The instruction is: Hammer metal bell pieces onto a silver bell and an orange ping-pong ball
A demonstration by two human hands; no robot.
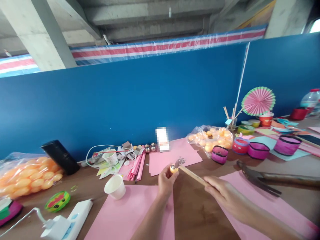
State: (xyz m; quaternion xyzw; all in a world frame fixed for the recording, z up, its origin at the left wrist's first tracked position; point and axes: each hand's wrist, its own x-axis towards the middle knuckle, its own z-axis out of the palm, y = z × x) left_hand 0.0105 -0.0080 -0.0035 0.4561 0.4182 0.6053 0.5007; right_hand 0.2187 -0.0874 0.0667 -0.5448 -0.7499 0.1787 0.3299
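Note:
Between its thumb and fingers my left hand (pixel 166 180) grips a small orange ball (pixel 173 169) with a shiny patch on top. My right hand (pixel 217 188) is closed around the end of a thin wooden stick (pixel 193 175). The stick's far end reaches the ball, near a small greyish piece (pixel 179 162) too blurred to make out. Just beyond both hands lie pink paper sheets (pixel 160 161) and some tiny silvery bits. A white paper cup (pixel 115 187) stands to the left of my left hand.
A hammer (pixel 287 178) lies at the right. Bagged orange balls (pixel 27 176) sit at the left, more (pixel 212 137) behind my right hand. A power strip (pixel 78 220), a black cylinder (pixel 60 156), purple containers (pixel 258 150) and a pink paper fan (pixel 258 101) stand around. A blue partition (pixel 150 90) rises behind.

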